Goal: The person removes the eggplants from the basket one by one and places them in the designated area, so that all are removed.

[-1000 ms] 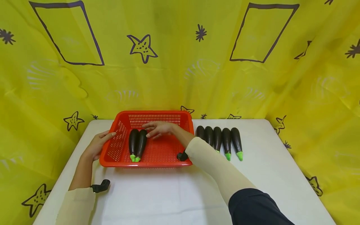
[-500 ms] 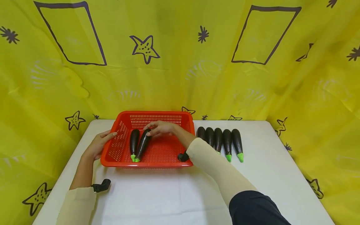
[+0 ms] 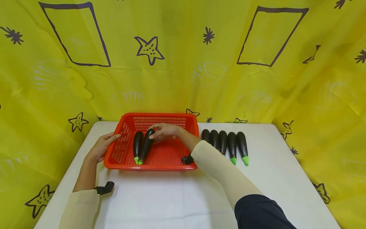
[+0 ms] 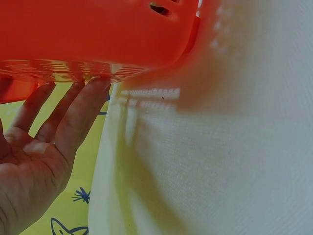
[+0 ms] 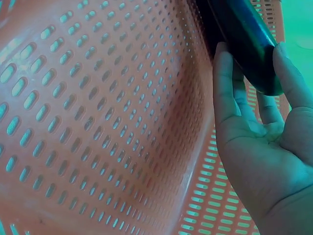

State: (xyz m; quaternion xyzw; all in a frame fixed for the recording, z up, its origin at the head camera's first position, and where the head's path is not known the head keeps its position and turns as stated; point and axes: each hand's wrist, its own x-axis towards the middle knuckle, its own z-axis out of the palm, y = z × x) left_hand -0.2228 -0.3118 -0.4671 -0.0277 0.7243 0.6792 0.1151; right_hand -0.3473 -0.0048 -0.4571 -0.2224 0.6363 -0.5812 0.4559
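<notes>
A red perforated plastic basket (image 3: 171,152) holds two dark eggplants with bright green stem ends, lying side by side. My right hand (image 3: 166,131) reaches into it and pinches the rounded end of the right-hand eggplant (image 3: 146,147) between thumb and fingers. In the right wrist view that eggplant (image 5: 247,44) slants up out of the hand. The other eggplant (image 3: 138,144) lies just left of it. At the basket's left side, my left hand (image 3: 101,147) holds the rim, thumb over it. Its fingers (image 4: 80,110) reach the outer wall from below in the left wrist view.
Several more eggplants (image 3: 232,144) lie in a row on the white table (image 3: 160,200), right of the basket; my right forearm partly covers them. A yellow curtain (image 3: 177,86) with drawn starfish hangs behind and at both sides.
My right hand has taken hold of the right-hand eggplant's rounded end and tilted it right, away from the other eggplant and slightly up. My left hand stays at the basket rim.
</notes>
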